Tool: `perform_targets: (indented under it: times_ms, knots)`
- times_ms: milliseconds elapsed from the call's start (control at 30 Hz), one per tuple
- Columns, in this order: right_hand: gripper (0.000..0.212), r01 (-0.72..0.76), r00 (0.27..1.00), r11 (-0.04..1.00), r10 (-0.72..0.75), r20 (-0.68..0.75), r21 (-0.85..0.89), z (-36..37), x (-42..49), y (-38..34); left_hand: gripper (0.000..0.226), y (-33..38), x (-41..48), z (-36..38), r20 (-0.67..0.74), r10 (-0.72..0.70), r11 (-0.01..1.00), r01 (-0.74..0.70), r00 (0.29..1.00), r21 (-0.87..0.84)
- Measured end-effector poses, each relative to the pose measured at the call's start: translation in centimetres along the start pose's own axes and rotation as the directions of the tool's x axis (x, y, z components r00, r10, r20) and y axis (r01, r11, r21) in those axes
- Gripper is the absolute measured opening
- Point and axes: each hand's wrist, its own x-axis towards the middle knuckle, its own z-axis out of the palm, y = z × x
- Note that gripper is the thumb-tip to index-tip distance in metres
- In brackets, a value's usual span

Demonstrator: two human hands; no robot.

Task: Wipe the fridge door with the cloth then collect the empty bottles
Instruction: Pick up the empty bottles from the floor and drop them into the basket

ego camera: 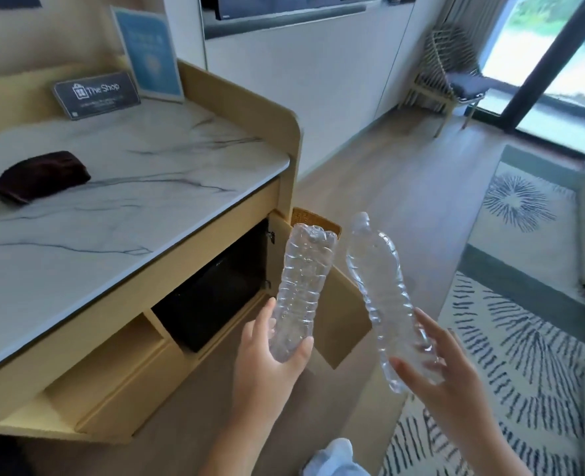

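My left hand (267,359) grips the lower end of a clear, ribbed, empty plastic bottle (303,280), held upright in front of the cabinet. An arm's width to its right, my right hand (435,369) holds a second clear empty bottle (380,290), crumpled and leaning a little left. A dark brown folded cloth (40,176) lies on the marble countertop (129,207) at the left, apart from both hands. The black fridge door (212,293) sits shut inside the cabinet niche below the counter, behind the left bottle.
The wooden cabinet door (339,321) stands open between the bottles. A dark sign (95,94) and a blue card (152,53) stand at the counter's back. A patterned rug (511,338) covers the floor at right; a chair (452,70) stands by the window.
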Motion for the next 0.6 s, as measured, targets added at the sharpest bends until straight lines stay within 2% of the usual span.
perform_targets:
  times_ms: [133, 267, 467, 600]
  knots:
    - [0.086, -0.005, 1.0, 0.997, 0.003, -0.019, -0.078, -3.5, -0.7, 0.4, 0.079, 1.9, 0.0, 2.3, 0.069, -0.001, 0.995, 0.008, 0.998, -0.096]
    - [0.086, -0.011, 0.998, 0.997, 0.006, -0.064, -0.07, -5.7, -0.3, 1.2, 0.077, 3.3, 0.0, 4.7, 0.161, 0.04, 0.99, -0.017, 0.986, -0.142]
    - [0.076, 0.012, 0.995, 0.999, -0.017, -0.099, -0.043, -8.8, 1.7, 4.5, 0.084, 6.0, 0.1, 8.2, 0.135, 0.058, 0.996, -0.048, 0.989, -0.076]
    - [0.066, -0.032, 0.995, 0.999, 0.034, -0.091, 0.016, -12.4, 2.5, 8.1, 0.077, 8.7, 0.0, 12.8, 0.119, 0.027, 0.999, -0.021, 0.992, -0.044]
